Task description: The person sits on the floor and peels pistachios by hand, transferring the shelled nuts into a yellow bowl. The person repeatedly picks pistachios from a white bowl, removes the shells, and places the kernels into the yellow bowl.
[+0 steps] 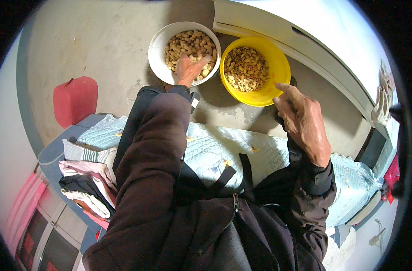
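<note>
My left hand (189, 67) reaches into a white bucket (157, 57), its fingers down among unshelled peanuts (189, 42); whether it grips any of them is hidden. To the right stands a yellow bucket (280, 64) that holds peanut shells and bits (248, 67). At that bucket's near right edge is my right hand (304, 118), palm down, thumb and forefinger bent towards the rim. Its other fingers are partly hidden under the hand, and I cannot tell if something small is between them.
Beneath me is a seat with a light blue quilted cover (233, 145). Folded clothes (87, 179) lie on its left end. A red container (75, 101) stands on the concrete floor at left. A long white furniture front (270, 27) runs behind the yellow bucket; pale gloves (383, 98) hang at far right.
</note>
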Demonstrator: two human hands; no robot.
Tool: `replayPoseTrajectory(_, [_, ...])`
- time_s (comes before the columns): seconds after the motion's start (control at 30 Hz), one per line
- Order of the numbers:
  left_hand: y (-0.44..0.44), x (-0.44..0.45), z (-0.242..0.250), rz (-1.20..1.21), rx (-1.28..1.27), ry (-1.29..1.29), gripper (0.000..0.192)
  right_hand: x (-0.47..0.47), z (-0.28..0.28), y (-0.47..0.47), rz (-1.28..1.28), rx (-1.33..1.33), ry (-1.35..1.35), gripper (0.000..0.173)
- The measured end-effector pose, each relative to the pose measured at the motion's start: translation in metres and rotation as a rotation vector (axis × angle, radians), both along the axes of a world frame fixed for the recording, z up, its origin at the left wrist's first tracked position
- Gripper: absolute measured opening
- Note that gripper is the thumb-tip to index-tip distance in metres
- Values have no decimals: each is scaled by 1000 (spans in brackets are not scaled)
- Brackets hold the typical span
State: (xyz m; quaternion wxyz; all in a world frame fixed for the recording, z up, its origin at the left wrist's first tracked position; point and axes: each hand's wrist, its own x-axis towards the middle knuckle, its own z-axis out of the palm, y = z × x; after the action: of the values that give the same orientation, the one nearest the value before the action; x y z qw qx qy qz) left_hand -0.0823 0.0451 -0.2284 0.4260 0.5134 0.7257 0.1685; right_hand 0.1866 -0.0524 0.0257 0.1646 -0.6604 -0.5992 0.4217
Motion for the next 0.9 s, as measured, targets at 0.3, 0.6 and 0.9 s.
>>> replayPoseTrajectory(0.3, [10,-19,-18,686,-208,-807,39,1,3,-2,-13,29,33,23])
replayPoseTrajectory(0.6, [18,-50,-14,791,-410,-1194,18,-11,17,4,53,63,35,25])
replayPoseTrajectory(0.9, [26,-24,98,566,-370,-1422,18,-28,0,16,111,256,146,19])
